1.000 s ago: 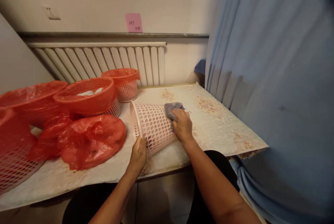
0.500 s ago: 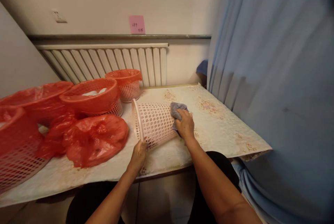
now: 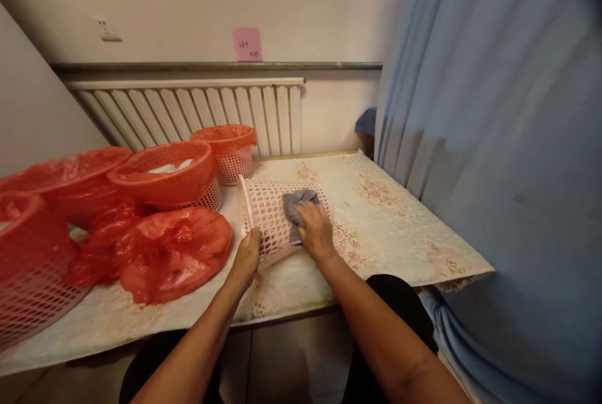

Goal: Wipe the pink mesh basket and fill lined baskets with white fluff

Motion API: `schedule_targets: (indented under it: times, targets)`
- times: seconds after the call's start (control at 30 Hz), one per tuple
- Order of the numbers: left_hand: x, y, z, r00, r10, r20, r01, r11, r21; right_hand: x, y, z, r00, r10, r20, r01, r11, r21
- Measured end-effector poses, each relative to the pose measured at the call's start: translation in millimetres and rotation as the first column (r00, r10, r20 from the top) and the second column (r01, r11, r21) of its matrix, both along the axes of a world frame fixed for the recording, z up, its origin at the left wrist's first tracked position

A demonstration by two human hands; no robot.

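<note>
A pale pink perforated basket [image 3: 273,209] lies on its side on the cloth-covered table [image 3: 399,234], its rim facing left. My left hand [image 3: 248,253] grips the near part of that rim, thumb on the outside. A grey cloth [image 3: 298,200] is pressed against the basket's upper side under my right hand [image 3: 315,228], whose fingers are bent over it. Left of the basket lies a crumpled red plastic bag [image 3: 176,250].
Baskets lined with red bags stand at the left, among them a small one [image 3: 232,159] at the back and one holding something white [image 3: 164,178]. A radiator [image 3: 197,109] is behind; a blue curtain [image 3: 493,140] hangs at the right.
My right hand has moved left with the grey cloth, from near the basket's base to its middle. My left hand has shifted slightly up along the rim.
</note>
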State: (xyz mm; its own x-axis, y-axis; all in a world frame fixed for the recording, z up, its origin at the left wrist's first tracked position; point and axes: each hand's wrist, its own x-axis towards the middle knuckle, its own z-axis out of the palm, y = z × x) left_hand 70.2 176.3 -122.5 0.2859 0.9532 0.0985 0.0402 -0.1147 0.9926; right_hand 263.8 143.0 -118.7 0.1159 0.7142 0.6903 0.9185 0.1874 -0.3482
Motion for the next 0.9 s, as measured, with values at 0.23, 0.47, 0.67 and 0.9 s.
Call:
schedule_targets:
  times: [0.23,0.47,0.67,0.9]
  targets:
    - [-2,-4,-12.0,0.999,-0.045,-0.015,0.046,0.998,0.044,62,25,-23.7,0.850,-0.364,-0.382,0.331,0.932,-0.150]
    - [-8,1,-20.8,0.999,-0.050,-0.008,0.050,0.998,0.027,13,16,-12.5,0.957,-0.122,-0.263,0.118,0.993,-0.032]
    - [3,-5,10.5,0.999,-0.006,-0.053,0.014,0.990,0.142,-51,-25,11.6,0.983,0.181,0.032,-0.182,0.983,0.031]
    - [6,-7,22.9,1.000,0.006,-0.020,-0.006,1.000,0.015,-15,-17,17.3,0.997,0.030,0.071,-0.030,1.000,-0.001]
